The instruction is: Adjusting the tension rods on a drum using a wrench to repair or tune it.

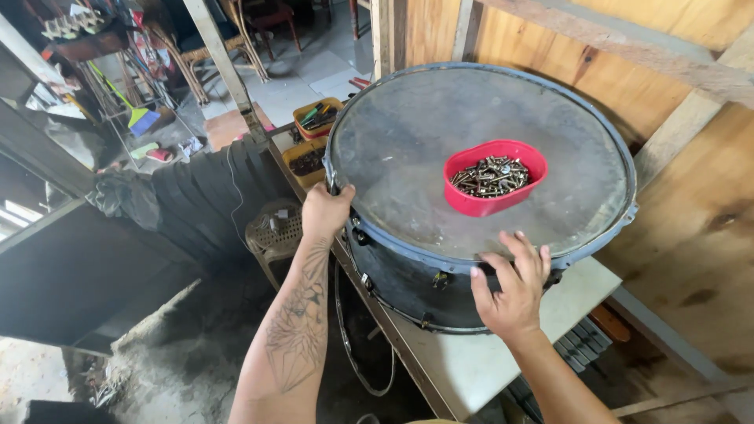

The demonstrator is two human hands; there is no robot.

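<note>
Grey-skinned drum [440, 157] laid flat on workbench [479, 361], blue hoop [510, 263] uppermost. Rim gripped at 9 o'clock by left hand [326, 210], fingers closed. Right hand [514, 286] spread wide, touching hoop at 6 o'clock. Red bowl [493, 178] of screws [493, 174] seated near centre of skin, nearer right hand.

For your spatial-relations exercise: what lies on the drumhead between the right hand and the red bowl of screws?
Nothing: in the head view, only bare, scuffed drumhead separates the right hand from the red bowl.

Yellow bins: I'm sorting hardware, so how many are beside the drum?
2: one yellow bin holding tools, behind the drum; another yellow bin nearer, against the drum's left side. More may be hidden behind it.
</note>
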